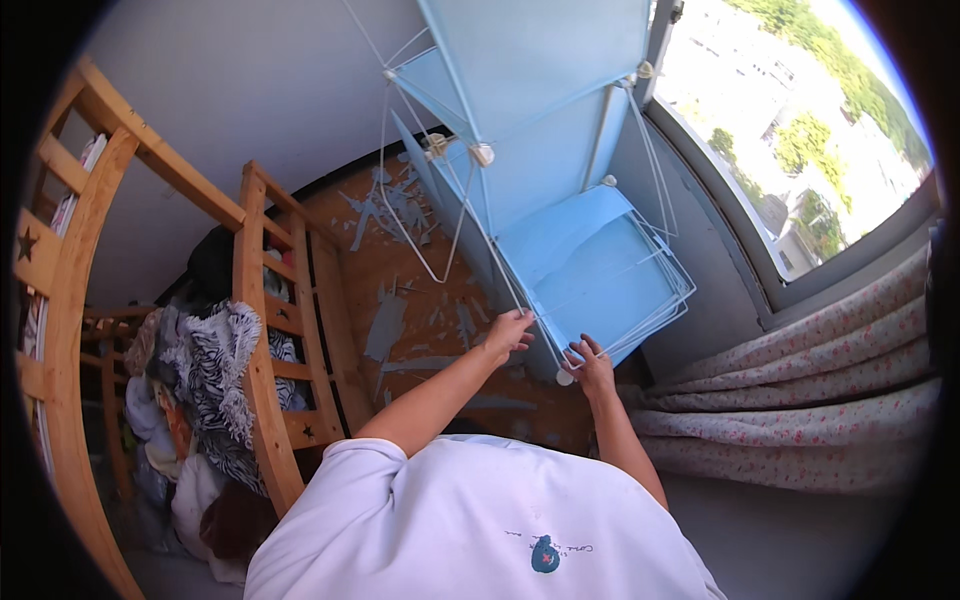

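In front of me stands a storage cabinet of light blue plastic panels (560, 150) on white wire frames, joined by round white connectors (482, 154). Its lower cube lies open toward me, with a blue panel (605, 290) inside. My left hand (508, 336) pinches the white wire frame at the cube's near left edge, fingers bent. Close to the cube's front corner, my right hand (592, 364) has its fingers curled on the wire frame, just above a white connector (564, 378). Part of the fingertips' contact is too small to make out.
Grey peeled scraps (388, 325) litter the brown wooden floor (425, 300). A wooden bunk bed (262, 370) with heaped clothes and a zebra-striped cloth (222, 350) stands left. At right are a window (800, 130) and a flowered curtain (800, 405); a grey wall rises behind.
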